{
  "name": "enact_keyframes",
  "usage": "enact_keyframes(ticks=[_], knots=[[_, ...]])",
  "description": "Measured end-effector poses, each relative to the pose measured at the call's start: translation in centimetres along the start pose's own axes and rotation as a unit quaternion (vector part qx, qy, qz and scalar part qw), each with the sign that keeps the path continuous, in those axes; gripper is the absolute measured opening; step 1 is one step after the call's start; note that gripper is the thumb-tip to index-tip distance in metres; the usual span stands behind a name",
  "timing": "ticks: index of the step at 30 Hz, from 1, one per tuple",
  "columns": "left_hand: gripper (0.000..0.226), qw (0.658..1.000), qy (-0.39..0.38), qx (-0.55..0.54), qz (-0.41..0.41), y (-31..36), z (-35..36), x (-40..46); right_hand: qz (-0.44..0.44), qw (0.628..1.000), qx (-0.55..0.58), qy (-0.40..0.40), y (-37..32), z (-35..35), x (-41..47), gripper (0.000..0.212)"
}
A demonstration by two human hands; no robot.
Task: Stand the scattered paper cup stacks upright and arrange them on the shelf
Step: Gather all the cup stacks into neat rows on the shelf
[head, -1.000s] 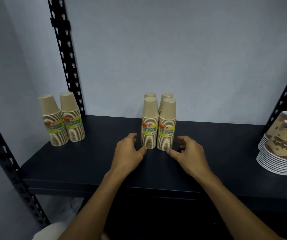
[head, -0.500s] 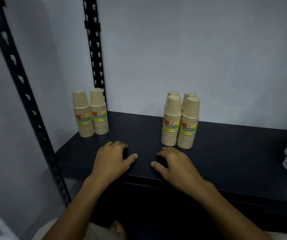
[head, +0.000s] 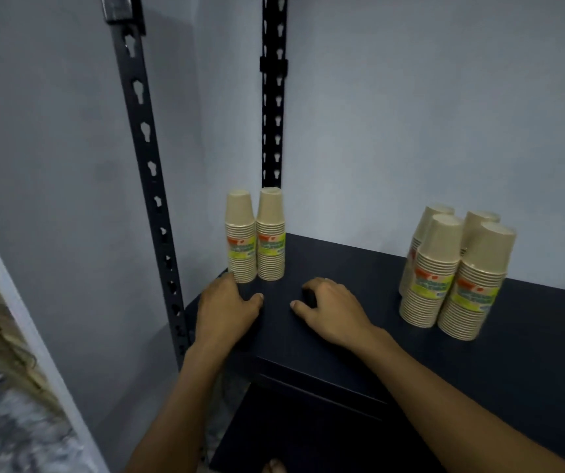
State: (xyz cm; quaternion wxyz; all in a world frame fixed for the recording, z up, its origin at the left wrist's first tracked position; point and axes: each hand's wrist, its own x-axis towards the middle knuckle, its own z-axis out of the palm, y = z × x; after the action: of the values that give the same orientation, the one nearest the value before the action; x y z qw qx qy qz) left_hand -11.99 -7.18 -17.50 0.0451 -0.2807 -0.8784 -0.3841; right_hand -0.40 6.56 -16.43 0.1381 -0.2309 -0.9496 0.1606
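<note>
Two tan paper cup stacks [head: 255, 235] with yellow-green labels stand upright, mouths down, at the back left corner of the dark shelf [head: 359, 268]. A cluster of several more upright stacks [head: 455, 271] stands to the right. My left hand [head: 226, 308] hovers palm down just in front of the left pair, fingers loosely curled, holding nothing. My right hand [head: 334, 308] is beside it over the shelf, also empty, fingers curled and apart.
Black slotted uprights stand at the shelf's front left [head: 148, 172] and back left [head: 274, 97]. A pale wall closes off the back and left. A lower shelf edge [head: 308, 380] sits below the hands. At the far left, blurred objects lie beyond a white edge [head: 18, 319].
Both hands have left the middle cluster and moved left toward the left pair of stacks. The view has swung left; the plates on the right are out of sight.
</note>
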Motion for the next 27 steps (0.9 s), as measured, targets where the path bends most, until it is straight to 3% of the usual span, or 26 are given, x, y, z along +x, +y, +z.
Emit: enact_keyframes(ticks=[4, 7, 13, 17, 23, 27], knots=[[0.069, 0.993, -0.001, -0.098, -0.063, 0.3, -0.7, 2.5, 0.053, 0.990, 0.129, 0.008, -1.1, 0.8, 3.3, 0.074], [0.083, 0.982, -0.008, -0.180, -0.063, 0.0, -0.5, 3.7, 0.045, 0.974, 0.222, 0.027, -1.6, 1.2, 5.0, 0.082], [0.061, 0.966, 0.028, -0.253, -0.053, -0.2, 0.4, 4.9, 0.005, 0.927, 0.371, 0.052, -1.9, 1.9, 6.9, 0.069], [0.055, 0.965, 0.032, -0.256, -0.049, -0.6, 0.6, 5.1, -0.001, 0.914, 0.400, 0.061, -1.3, 2.3, 6.8, 0.057], [0.055, 0.966, -0.008, -0.260, -0.011, -0.9, 0.2, 3.6, 0.012, 0.891, 0.447, 0.072, -0.9, 1.7, 5.3, 0.045], [0.058, 0.960, -0.061, -0.274, 0.023, -0.9, -0.1, 1.9, -0.002, 0.897, 0.437, 0.068, -0.2, 0.6, 2.4, 0.046]])
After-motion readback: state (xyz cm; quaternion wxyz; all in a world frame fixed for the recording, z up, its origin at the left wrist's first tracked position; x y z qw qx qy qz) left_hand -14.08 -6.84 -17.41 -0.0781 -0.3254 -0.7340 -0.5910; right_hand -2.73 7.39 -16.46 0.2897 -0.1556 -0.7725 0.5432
